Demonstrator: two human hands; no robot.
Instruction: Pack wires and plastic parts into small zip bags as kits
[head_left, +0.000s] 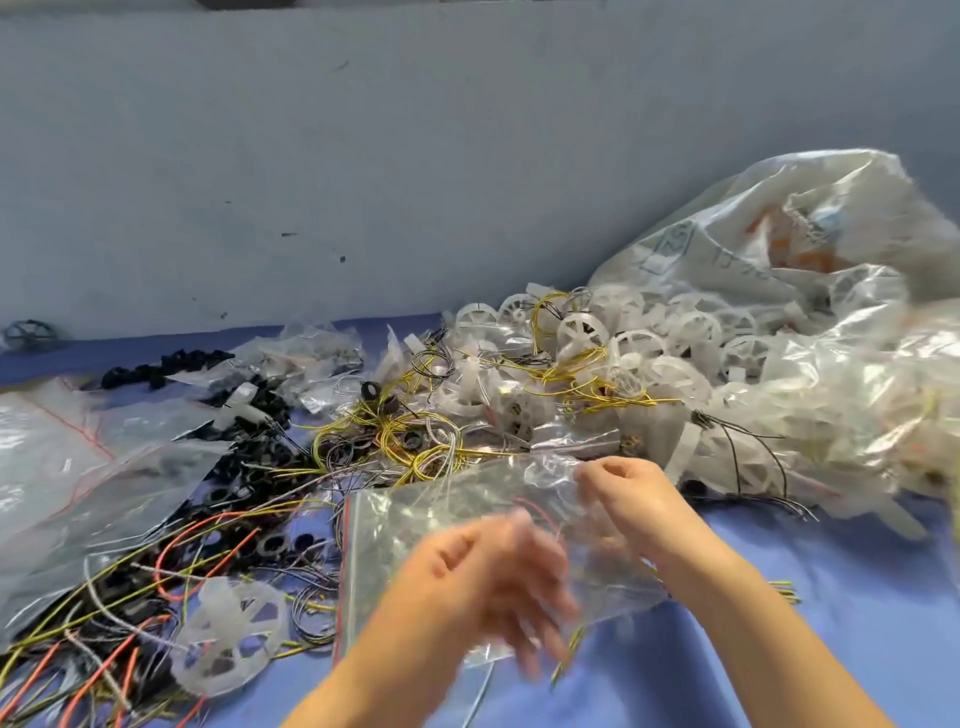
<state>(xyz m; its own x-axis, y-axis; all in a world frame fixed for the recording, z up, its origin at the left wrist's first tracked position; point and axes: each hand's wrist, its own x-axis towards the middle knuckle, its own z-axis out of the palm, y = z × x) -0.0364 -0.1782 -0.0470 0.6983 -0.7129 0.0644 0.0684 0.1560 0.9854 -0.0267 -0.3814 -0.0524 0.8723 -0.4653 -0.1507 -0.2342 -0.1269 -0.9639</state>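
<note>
Right hand (623, 493) pinches the far edge of a small clear plastic zip bag with a red seal strip (415, 519), fingers curled on the film. Left hand (493, 577) is over the bag's near half, motion-blurred. Fingers look loosely spread, but can't tell if it grips anything. Bag lies between both hands above the blue table cover (857, 623). Thin wires show through it, count unreadable.

Looks like contents are being loaded or settled, bag not sealed yet.

Risks:
- Red-strip edge faces left, toward the loose orange and black wires (171, 571) left of the left hand. Tilt the bag that way and contents could slide out and mix in.
- Tangled yellow wire coils (415, 447) sit just beyond the bag. A loop could snag and ride along, giving a wrong kit.
- Single pinch on slick film could slip.
- A wire end across the strip would stop it closing.
- Translucent white spoked plastic wheel (228, 639) is left of the left hand, with more piled beyond the right hand. Can't confirm one is in the bag.
</note>
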